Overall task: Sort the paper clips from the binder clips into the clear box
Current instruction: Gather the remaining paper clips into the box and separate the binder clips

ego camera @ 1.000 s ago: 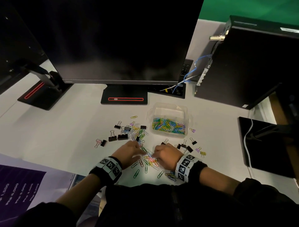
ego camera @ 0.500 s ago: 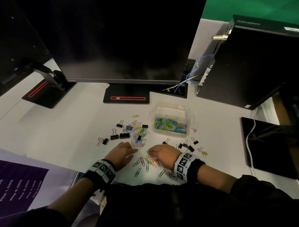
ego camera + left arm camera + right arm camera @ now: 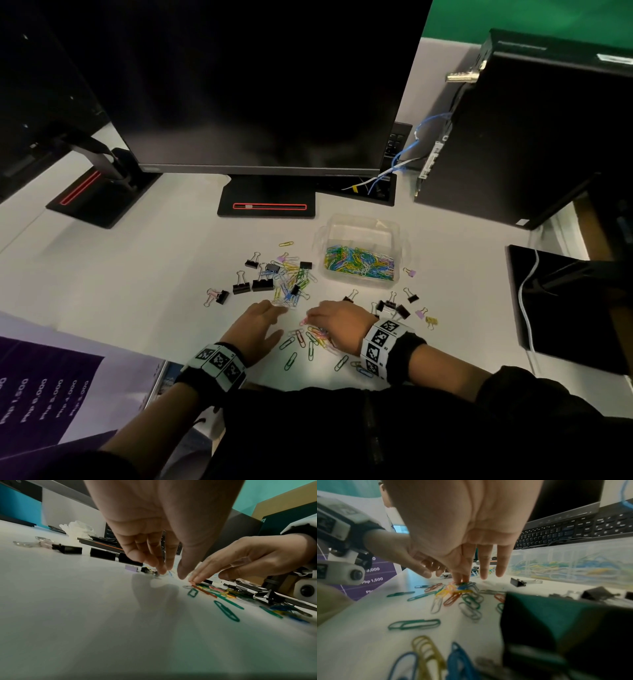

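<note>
The clear box point(image 3: 361, 278) stands on the white desk, its floor covered with coloured paper clips point(image 3: 359, 263). A mixed heap of paper clips point(image 3: 291, 279) and black binder clips point(image 3: 262, 284) lies left of it. My left hand point(image 3: 274, 317) is open, fingertips point(image 3: 163, 570) down on the desk at the heap's near edge. Close beside it, my right hand point(image 3: 317, 317) presses straight fingers point(image 3: 460, 579) onto a loose bunch of paper clips point(image 3: 453, 593). More binder clips point(image 3: 390, 305) lie to its right. Neither hand holds anything.
A monitor point(image 3: 260, 85) on a black stand point(image 3: 267, 202) rises behind the clips, with a keyboard point(image 3: 573, 532) under it. A black computer case point(image 3: 534, 130) stands at the right, a second monitor base point(image 3: 99, 195) at the left. A purple poster point(image 3: 44, 383) lies at the front left.
My left hand has drawn back a little from the mixed heap toward me. The right hand stays on the bunch of paper clips near the desk's front edge.
</note>
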`<control>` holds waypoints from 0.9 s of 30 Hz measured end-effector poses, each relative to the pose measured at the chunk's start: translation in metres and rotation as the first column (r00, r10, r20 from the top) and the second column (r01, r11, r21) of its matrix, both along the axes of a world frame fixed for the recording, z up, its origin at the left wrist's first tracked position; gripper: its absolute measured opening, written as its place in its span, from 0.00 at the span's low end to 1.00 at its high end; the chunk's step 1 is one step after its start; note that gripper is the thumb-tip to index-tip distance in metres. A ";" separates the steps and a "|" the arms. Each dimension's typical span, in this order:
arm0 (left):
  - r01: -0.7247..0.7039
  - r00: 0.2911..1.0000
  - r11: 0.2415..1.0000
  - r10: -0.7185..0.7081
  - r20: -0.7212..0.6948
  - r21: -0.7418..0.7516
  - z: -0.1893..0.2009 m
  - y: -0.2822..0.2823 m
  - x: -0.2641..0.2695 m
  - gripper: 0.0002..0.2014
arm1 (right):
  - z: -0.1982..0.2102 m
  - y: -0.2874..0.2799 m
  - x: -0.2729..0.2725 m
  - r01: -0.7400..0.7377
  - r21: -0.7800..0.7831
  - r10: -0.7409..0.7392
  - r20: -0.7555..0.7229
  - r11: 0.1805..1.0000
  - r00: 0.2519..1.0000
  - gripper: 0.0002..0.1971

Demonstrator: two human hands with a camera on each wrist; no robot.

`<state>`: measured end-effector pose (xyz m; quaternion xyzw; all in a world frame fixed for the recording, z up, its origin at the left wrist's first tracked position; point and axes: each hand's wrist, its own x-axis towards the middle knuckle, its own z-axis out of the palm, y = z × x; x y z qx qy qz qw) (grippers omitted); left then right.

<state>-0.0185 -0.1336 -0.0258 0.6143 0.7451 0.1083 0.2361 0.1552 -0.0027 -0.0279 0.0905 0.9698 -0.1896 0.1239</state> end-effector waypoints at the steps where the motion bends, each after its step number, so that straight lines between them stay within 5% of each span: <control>1: 0.016 1.000 1.000 -0.016 0.003 -0.014 0.000 0.000 0.000 0.23 | 0.000 0.001 0.005 0.002 -0.014 -0.002 -0.002 1.000 1.000 0.24; 5: 0.091 0.993 0.987 -0.080 0.089 -0.131 0.002 0.001 0.000 0.36 | 0.004 0.009 0.023 0.158 -0.100 -0.165 -0.073 0.982 0.984 0.21; 8: 0.105 0.990 0.955 -0.075 0.118 -0.276 0.003 0.003 0.005 0.46 | 0.011 0.013 0.029 0.229 -0.075 -0.224 0.071 0.971 0.972 0.31; 11: 0.100 0.990 0.943 -0.062 0.127 -0.318 0.002 0.009 0.010 0.45 | 0.011 0.011 0.025 0.240 -0.067 -0.222 0.205 0.968 0.953 0.39; 19: 0.147 0.970 0.961 -0.094 0.222 -0.233 0.008 0.037 0.047 0.29 | 0.014 0.003 0.017 0.324 -0.163 -0.302 0.145 0.932 0.942 0.21; 23: 0.213 0.965 0.956 -0.174 0.198 -0.201 0.011 0.044 0.052 0.38 | 0.027 0.016 0.049 0.428 -0.187 -0.421 0.076 0.884 0.904 0.15; 27: 0.307 0.952 0.920 -0.295 0.085 -0.244 0.001 0.048 0.054 0.49 | 0.030 0.018 0.083 0.427 -0.162 -0.398 0.183 0.890 0.899 0.13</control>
